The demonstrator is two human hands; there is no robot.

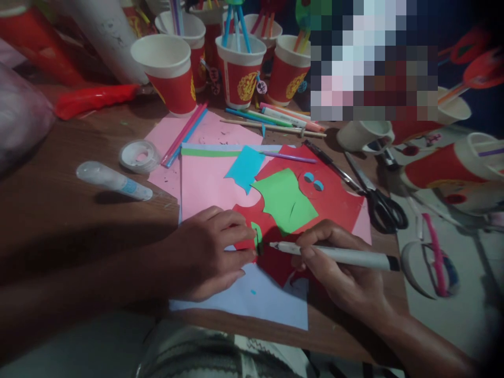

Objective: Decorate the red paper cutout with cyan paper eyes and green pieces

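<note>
A white marker (334, 255) is pinched in my right hand (346, 268), its tip pointing left beside a small green paper piece (257, 239) with a dark mark on it. My left hand (216, 252) lies over the papers with fingers stretched out, its fingertips pressing at the edge of that piece. Beneath both hands is red paper (271, 257). A larger green paper cutout (289, 202) and a blue cutout (246, 167) rest beyond the hands. Two small blue-and-dark eye shapes (314, 181) sit on the red paper.
Black-handled scissors (384, 210) and a black pen (331, 165) lie to the right. A glue bottle (114, 180) and a tape roll (139, 156) are at the left. Red-and-white paper cups (169, 79) stand behind several pens and straws. Another tape roll (409, 270) lies right.
</note>
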